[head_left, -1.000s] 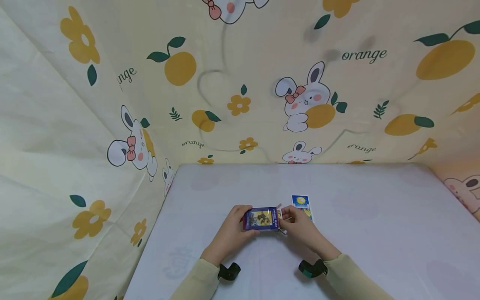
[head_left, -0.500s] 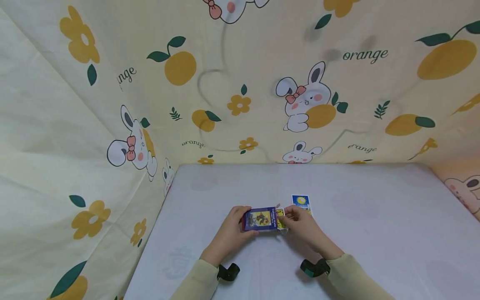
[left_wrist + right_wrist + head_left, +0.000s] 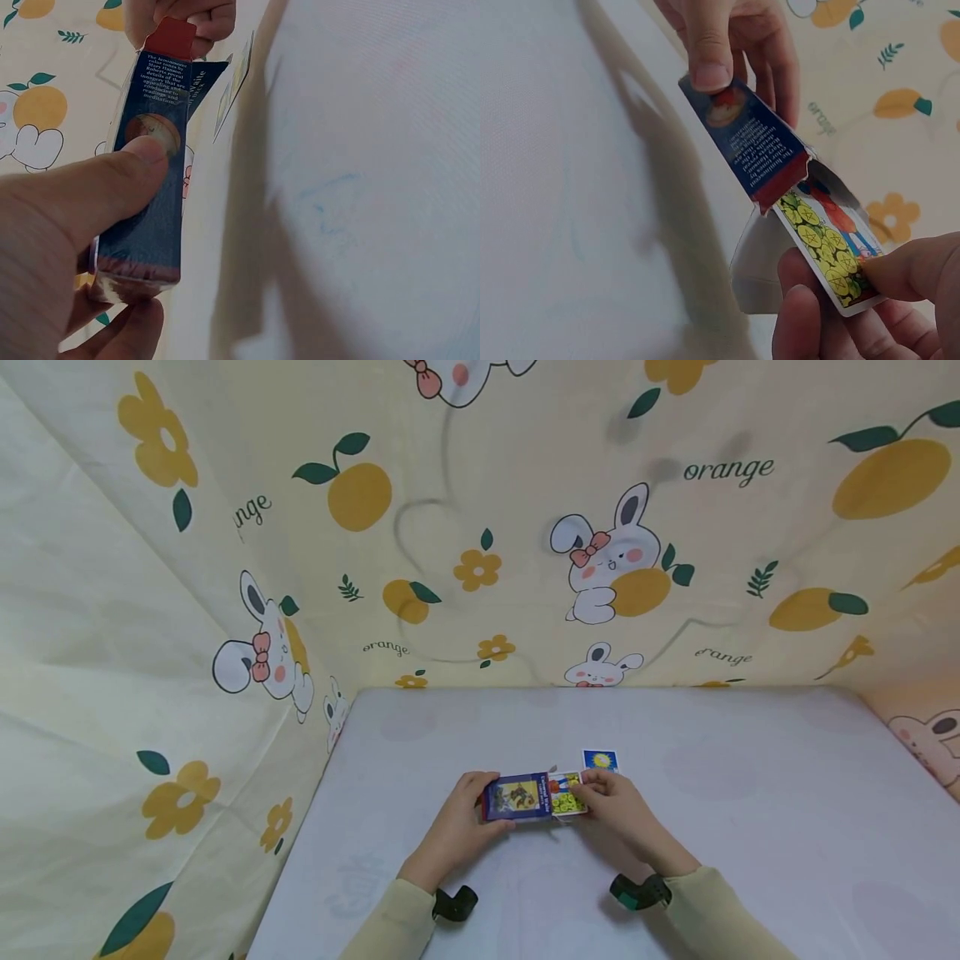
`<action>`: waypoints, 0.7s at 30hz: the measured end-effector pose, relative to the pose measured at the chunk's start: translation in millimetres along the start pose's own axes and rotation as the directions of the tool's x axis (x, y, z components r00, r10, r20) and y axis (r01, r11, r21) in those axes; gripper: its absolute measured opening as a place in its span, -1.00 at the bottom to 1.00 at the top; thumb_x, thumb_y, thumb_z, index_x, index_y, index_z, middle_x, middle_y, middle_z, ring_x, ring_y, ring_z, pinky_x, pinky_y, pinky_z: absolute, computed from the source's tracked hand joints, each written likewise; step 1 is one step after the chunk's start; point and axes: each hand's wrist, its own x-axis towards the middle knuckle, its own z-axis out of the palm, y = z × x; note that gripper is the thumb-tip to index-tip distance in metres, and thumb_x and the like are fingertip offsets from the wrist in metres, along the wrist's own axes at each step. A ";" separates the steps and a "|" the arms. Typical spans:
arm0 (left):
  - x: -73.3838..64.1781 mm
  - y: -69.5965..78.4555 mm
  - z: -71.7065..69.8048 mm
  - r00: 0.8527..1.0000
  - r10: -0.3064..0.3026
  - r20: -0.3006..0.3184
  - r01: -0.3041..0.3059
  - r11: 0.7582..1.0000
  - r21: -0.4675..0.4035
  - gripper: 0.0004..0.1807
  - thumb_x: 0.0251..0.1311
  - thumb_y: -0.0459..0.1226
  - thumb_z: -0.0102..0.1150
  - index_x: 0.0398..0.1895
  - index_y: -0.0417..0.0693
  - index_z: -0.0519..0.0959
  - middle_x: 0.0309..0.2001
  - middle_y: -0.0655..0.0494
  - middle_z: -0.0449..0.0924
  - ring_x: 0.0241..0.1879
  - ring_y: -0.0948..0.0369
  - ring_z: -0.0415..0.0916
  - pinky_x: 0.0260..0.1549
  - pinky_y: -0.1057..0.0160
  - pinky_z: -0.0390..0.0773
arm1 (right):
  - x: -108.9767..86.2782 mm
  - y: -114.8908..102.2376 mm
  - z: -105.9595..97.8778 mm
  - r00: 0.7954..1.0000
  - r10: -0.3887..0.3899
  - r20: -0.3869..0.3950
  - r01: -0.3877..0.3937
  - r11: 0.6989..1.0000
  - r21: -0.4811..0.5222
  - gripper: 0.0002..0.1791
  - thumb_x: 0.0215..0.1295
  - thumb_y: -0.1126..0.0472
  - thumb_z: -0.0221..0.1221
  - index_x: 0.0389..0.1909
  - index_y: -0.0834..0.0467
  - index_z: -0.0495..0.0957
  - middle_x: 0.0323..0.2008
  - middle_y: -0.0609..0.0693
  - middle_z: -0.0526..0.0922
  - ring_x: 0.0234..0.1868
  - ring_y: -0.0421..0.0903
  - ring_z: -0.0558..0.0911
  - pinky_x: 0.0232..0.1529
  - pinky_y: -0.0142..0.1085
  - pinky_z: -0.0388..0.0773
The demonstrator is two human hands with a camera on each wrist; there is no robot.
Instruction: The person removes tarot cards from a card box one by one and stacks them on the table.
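Observation:
My left hand [image 3: 456, 827] grips a dark blue card box [image 3: 517, 797] over the table, its thumb [image 3: 142, 161] lying on the narrow printed side. From the box's right end sticks a tarot card [image 3: 826, 244] with yellow coins on green and a figure in red and blue. My right hand [image 3: 626, 818] pinches that card's outer end, thumb on the picture and fingers beneath. In the right wrist view the box's red side flap [image 3: 784, 182] and a pale lid flap [image 3: 761, 262] stand out at the mouth. Whatever else the box contains is hidden.
A card with a sun on blue [image 3: 601, 761] lies on the white table [image 3: 735, 810] just beyond my right hand, which hides its lower part. A cloth printed with rabbits and oranges [image 3: 525, 552] hangs behind the table and along the left.
My right hand has moved right, drawing the tarot card partway out of the box and covering more of the sun card. My left hand and the box have shifted slightly left.

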 end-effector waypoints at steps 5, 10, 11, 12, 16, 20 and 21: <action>-0.1 -0.2 -3.4 1.000 0.005 0.000 -0.005 1.000 -0.021 -0.17 0.05 0.01 0.41 0.40 0.14 0.29 0.31 0.16 0.27 0.27 0.16 0.28 0.26 0.10 0.34 | -4.3 -4.5 -4.2 1.000 -0.004 -0.002 0.004 1.000 0.030 -0.62 0.40 0.11 0.13 0.07 0.29 0.41 -0.06 0.18 0.65 -0.19 -0.01 0.65 -0.23 -0.18 0.68; 1.2 -2.9 -3.9 1.000 -0.008 -0.003 0.008 1.000 -0.031 -0.16 0.05 0.02 0.41 0.41 0.16 0.28 0.31 0.19 0.27 0.27 0.17 0.28 0.26 0.11 0.33 | -4.7 -4.7 -10.5 1.000 -0.009 -0.023 0.009 1.000 0.020 -0.63 0.41 0.12 0.12 0.07 0.30 0.40 -0.07 0.19 0.65 -0.23 -0.02 0.65 -0.26 -0.21 0.68; 1.2 -3.3 -3.9 1.000 -0.010 -0.004 0.010 0.999 -0.030 -0.16 0.04 0.03 0.41 0.41 0.16 0.28 0.30 0.19 0.27 0.27 0.18 0.28 0.26 0.11 0.33 | -4.4 -4.0 -11.9 1.000 -0.003 -0.027 0.003 1.000 0.020 -0.64 0.41 0.12 0.12 0.05 0.29 0.40 -0.07 0.19 0.65 -0.23 -0.02 0.65 -0.26 -0.22 0.68; 1.2 -3.5 -4.0 1.000 -0.012 -0.006 0.012 0.999 -0.031 -0.16 0.04 0.03 0.41 0.41 0.16 0.28 0.31 0.19 0.27 0.27 0.17 0.28 0.26 0.10 0.33 | -4.6 -3.6 -13.4 1.000 -0.003 -0.030 0.003 1.000 0.018 -0.64 0.41 0.13 0.12 0.05 0.29 0.40 -0.07 0.19 0.65 -0.22 -0.02 0.65 -0.25 -0.22 0.68; 0.8 -4.8 -4.1 1.000 -0.015 -0.009 0.015 0.999 -0.034 -0.16 0.04 0.04 0.41 0.41 0.17 0.28 0.31 0.19 0.26 0.27 0.17 0.28 0.26 0.10 0.33 | -5.7 -2.2 -19.1 0.999 0.011 -0.049 -0.012 1.000 -0.018 -0.63 0.41 0.09 0.12 0.06 0.26 0.40 -0.06 0.17 0.65 -0.23 -0.04 0.64 -0.26 -0.26 0.67; -0.1 -5.9 -4.2 1.000 -0.020 -0.015 0.020 0.999 -0.032 -0.17 0.05 0.03 0.40 0.41 0.21 0.27 0.32 0.20 0.25 0.27 0.18 0.27 0.26 0.10 0.34 | -6.3 -0.9 -22.8 0.996 0.024 -0.082 -0.026 0.999 -0.027 -0.61 0.42 0.10 0.11 0.12 0.26 0.37 -0.05 0.19 0.64 -0.26 -0.06 0.64 -0.27 -0.26 0.67; -0.3 -6.0 -4.3 1.000 -0.021 -0.016 0.021 0.999 -0.032 -0.17 0.05 0.03 0.40 0.41 0.22 0.27 0.32 0.20 0.25 0.27 0.18 0.27 0.25 0.10 0.34 | -6.4 -0.5 -23.4 0.996 0.026 -0.090 -0.029 0.999 -0.025 -0.60 0.42 0.10 0.10 0.13 0.26 0.36 -0.05 0.20 0.64 -0.27 -0.06 0.63 -0.27 -0.25 0.67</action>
